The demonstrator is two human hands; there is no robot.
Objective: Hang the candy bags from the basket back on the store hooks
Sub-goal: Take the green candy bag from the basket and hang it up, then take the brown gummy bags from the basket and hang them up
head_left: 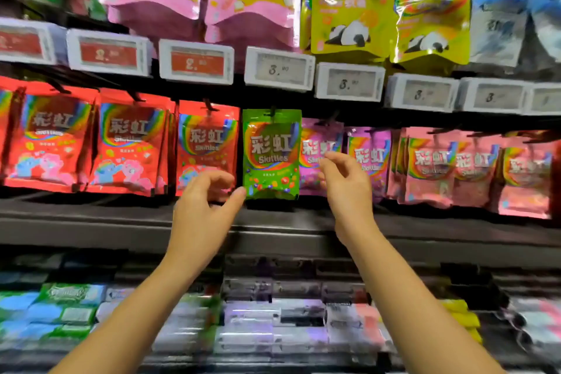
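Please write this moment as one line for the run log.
green bag: on hook | left hand: open, thumb at bag corner | right hand: open, empty

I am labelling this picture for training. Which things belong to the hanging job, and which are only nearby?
Job:
green candy bag on its hook
left hand
right hand

Nearby:
red bags
yellow panda bags
price tags

Boxes on the lower shelf (273,322) are blurred past reading.
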